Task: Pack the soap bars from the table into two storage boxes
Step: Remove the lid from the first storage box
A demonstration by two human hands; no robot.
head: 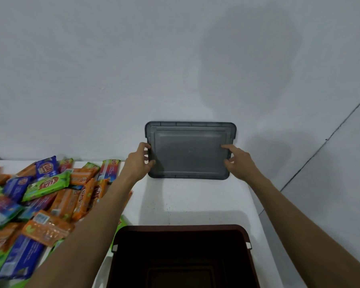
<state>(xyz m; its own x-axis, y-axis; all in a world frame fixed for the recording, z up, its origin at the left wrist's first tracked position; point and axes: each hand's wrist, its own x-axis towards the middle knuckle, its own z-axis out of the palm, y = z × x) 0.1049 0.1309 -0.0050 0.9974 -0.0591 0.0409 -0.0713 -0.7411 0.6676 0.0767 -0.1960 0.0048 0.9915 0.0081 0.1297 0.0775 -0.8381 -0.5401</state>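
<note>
1. From my remote seat I look at a plain pale wall with a white table pushed up against it. A soft shadow falls on the wall up to the right.
2. A grey lid sits at the table's far edge, towards the right side. Its upper part shows against the wall. I cannot tell whether a box is under it.
3. My left hand grips the lid's left edge, with the thumb on the face and the fingers curled round the rim.
4. My right hand grips the lid's right edge, with the forefinger laid on the face and the other fingers wrapped round the side.
5. Both forearms stretch from the near edge across the table to the lid.
6. A dark brown box stands at the near edge between my arms, open on top. Its inside is too dark for me to make out.
7. The soap bars lie in a loose heap on the table's left half, from the far edge to the near one. They are in orange, green and blue wrappers, overlapping at all angles.
8. One green bar pokes out just beside the box's far left corner, under my left forearm.
9. The stretch of table between lid and box is bare white, shaded by the lid.
</note>
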